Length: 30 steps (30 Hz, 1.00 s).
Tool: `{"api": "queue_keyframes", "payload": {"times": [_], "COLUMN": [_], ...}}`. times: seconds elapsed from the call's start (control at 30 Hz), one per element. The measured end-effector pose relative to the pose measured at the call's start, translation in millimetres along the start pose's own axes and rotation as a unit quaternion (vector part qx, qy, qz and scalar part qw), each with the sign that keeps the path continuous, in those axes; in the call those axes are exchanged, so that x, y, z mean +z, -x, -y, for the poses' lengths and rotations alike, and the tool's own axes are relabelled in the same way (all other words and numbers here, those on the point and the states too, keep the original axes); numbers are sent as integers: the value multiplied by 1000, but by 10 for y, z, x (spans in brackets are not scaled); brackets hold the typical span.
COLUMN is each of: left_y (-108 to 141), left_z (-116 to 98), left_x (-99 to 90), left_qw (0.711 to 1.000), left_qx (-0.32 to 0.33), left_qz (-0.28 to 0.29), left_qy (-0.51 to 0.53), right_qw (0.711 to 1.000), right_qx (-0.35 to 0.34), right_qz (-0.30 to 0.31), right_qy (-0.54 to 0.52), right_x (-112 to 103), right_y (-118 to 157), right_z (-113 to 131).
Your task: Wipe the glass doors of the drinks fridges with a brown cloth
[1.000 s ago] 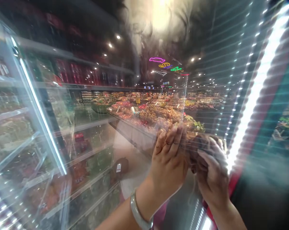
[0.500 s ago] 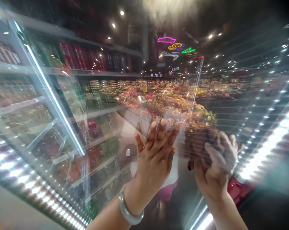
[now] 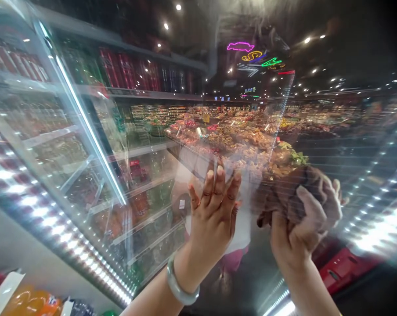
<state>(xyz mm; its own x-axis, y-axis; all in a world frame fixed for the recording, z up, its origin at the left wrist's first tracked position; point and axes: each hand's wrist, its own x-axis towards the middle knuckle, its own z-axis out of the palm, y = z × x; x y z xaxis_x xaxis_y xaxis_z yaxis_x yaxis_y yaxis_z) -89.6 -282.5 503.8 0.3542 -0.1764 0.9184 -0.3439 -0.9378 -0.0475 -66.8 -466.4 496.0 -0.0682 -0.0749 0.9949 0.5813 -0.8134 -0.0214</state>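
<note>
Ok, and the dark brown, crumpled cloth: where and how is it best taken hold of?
Probably by the bunched right side of the cloth, coming from below and the person's right, where the bare right-hand grip holds it. Folds gather thickly there, while a looser end trails left.

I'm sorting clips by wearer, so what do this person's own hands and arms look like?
No gloves are worn. The left hand has a smooth, round, pale grey bangle at its wrist; the wrist of the right hand shows no bangle or watch. No sleeve covers the visible forearms.
</note>
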Motion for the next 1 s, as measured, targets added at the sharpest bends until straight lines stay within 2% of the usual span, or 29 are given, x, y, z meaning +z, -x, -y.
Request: {"api": "queue_keyframes", "payload": {"times": [0.03,0.1,0.2,0.27,0.37,0.5,0.6,0.83,1.0], "left_y": [13,52,134,176,197,198,232,323,360], "left_z": [18,86,245,345,425,450,494,596,608], "left_x": [-8,-30,-71,-95,-115,-126,-136,-141,-127], "left_qw": [1000,1000,1000,999,999,999,999,999,999], "left_qx": [-6,-11,-28,-40,-30,-31,-36,-38,-35], "left_qz": [-2,-7,-8,-12,-15,-8,-5,-5,-18], "left_qy": [-1,-1,-2,-8,-11,1,0,9,19], "right_qw": [1000,999,987,984,991,998,997,993,995], "right_qx": [5,-25,-99,-97,-57,-32,-36,-52,-35], "right_qz": [2,45,127,146,118,55,68,106,93], "right_qy": [-3,-4,-15,-20,-8,10,11,12,16], "right_x": [59,138,102,36,38,272,377,232,421], "right_y": [-53,-41,246,444,458,112,2,153,63], "right_z": [100,301,433,398,362,561,709,655,873]}}
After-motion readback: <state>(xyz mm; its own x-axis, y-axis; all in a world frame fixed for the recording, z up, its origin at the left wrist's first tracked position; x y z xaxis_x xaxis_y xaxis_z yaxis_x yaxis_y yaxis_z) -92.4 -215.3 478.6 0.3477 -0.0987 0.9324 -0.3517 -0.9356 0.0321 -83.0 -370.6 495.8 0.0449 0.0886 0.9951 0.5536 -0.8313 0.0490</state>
